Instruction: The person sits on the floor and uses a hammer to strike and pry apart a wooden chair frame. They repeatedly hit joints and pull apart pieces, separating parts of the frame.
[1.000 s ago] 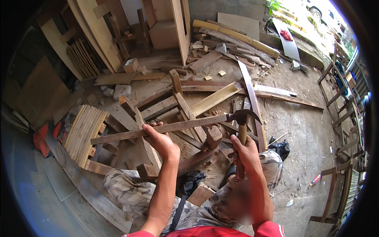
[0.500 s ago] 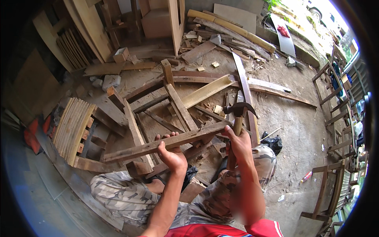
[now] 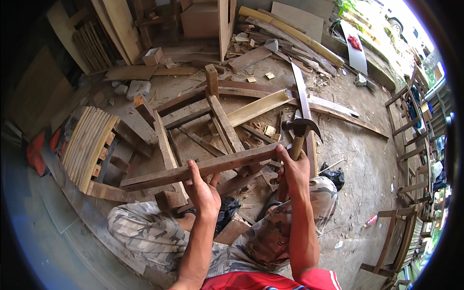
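A dark wooden bar (image 3: 227, 164) slants across in front of me, its right end raised. My left hand (image 3: 204, 195) is palm up under its middle, thumb against the near face and the other fingers loosely below, partly hidden. My right hand (image 3: 294, 170) grips the wooden handle of a claw hammer (image 3: 298, 141), its dark head upward. The same hand's thumb presses on the bar's right end. Just beyond the bar lies a wooden frame (image 3: 225, 123) of joined legs and rails.
A slatted wooden piece (image 3: 87, 150) lies at the left. Long boards (image 3: 261, 108) and scraps spread beyond the frame; a bamboo pole (image 3: 290, 35) lies at the back. Wooden furniture frames (image 3: 396, 237) line the right side. A black plastic bag (image 3: 333, 177) sits by my right knee.
My left hand has loosened and shifted, its fingers dropping from over the bar's far edge to below it. The bar has turned slightly and moved up at its right end.
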`<state>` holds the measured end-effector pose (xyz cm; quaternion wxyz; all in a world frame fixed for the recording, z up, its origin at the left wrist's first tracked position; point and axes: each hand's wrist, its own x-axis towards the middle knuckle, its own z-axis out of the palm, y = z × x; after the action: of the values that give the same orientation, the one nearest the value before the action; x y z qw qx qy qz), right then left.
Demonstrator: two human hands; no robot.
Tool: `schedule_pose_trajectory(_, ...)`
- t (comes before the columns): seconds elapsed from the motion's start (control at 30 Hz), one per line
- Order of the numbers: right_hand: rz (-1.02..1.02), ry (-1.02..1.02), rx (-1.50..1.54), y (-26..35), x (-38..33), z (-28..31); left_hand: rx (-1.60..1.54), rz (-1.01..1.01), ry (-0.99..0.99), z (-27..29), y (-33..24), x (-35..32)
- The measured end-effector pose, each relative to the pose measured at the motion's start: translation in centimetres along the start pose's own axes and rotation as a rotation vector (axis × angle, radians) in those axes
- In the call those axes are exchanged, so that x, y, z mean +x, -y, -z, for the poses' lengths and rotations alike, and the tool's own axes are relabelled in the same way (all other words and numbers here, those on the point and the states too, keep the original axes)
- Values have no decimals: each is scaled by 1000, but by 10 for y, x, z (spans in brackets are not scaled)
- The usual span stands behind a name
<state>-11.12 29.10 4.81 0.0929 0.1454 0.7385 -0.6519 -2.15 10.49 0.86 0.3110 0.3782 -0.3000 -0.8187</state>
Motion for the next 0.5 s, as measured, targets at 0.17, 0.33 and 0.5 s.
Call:
schedule_pose_trajectory(0.17, -8, 20, 32, 3, -1, -1, 40, 25, 21, 4, -1, -4)
schedule_pose_trajectory(0.33, -43, 60, 158, 9, -7, 4, -83, 6, 71, 16, 4, -3)
schedule_pose_trajectory(0.5, -106, 80, 172, -2, -1, 11, -315, -5, 294, 21, 9, -6)
